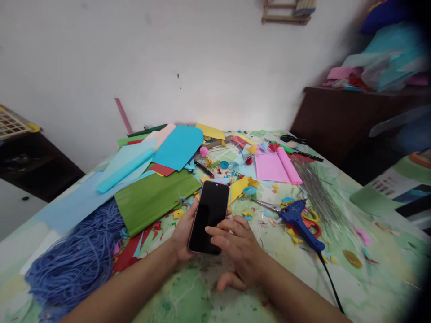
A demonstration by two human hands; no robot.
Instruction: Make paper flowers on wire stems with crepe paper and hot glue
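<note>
My left hand [184, 234] is closed around a smartphone [210, 206], which has a dark screen and a pinkish edge. The phone is held above the table, tilted towards me. Over its lower right part is my right hand [237, 246], fingers apart and holding nothing. Its index fingertip is at the screen; whether it touches I cannot tell. To the right of that hand lie a blue glue gun [301, 222] with a black cord and a pair of scissors [269, 205] with orange and yellow handles partly under the gun.
A heap of blue cord [81, 260] lies at the left, beside a green paper sheet [151, 199] and blue paper [180, 146]. Pink crepe paper [274, 167], thin wires [319, 202] and coloured scraps cover the right and back. A green-and-white bucket [393, 179] stands at far right.
</note>
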